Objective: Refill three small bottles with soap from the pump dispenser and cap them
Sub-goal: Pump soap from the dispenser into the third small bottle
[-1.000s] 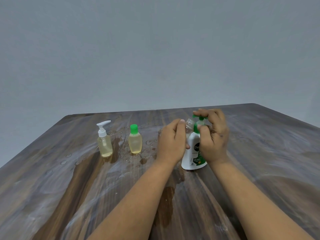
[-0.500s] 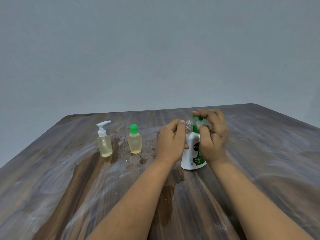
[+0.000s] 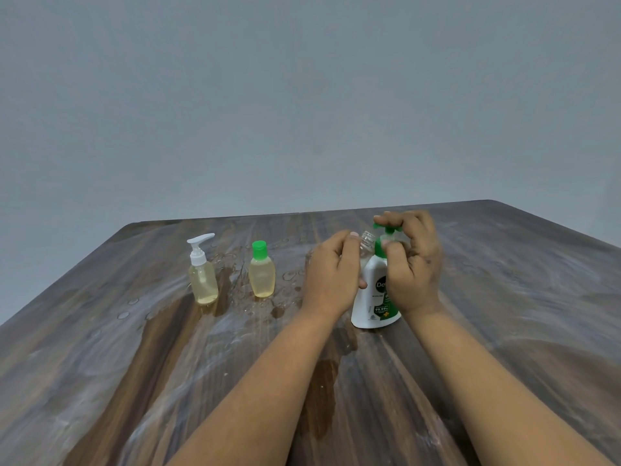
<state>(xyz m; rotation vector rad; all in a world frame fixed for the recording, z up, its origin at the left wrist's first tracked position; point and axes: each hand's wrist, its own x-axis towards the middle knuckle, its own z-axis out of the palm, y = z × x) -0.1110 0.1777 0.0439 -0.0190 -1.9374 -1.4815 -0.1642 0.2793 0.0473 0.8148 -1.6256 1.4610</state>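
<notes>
A white pump dispenser (image 3: 372,299) with a green pump head stands on the wooden table (image 3: 134,364). My right hand (image 3: 411,264) curls over the green pump head, fingers on top. My left hand (image 3: 331,272) grips a small clear uncapped bottle (image 3: 367,239), tilted with its threaded neck under the pump's spout. Most of that bottle is hidden by my fingers. Further left stand a small bottle with a green cap (image 3: 261,274) and a small bottle with a white pump top (image 3: 202,275), both holding yellowish soap.
Wet patches and droplets (image 3: 279,311) lie on the table around the bottles and in front of the dispenser. The table's far edge meets a plain grey wall. The left edge runs diagonally near the white-topped bottle.
Almost nothing has moved. My right hand's fingers on the pump head have shifted slightly; both hands stay at the dispenser.
</notes>
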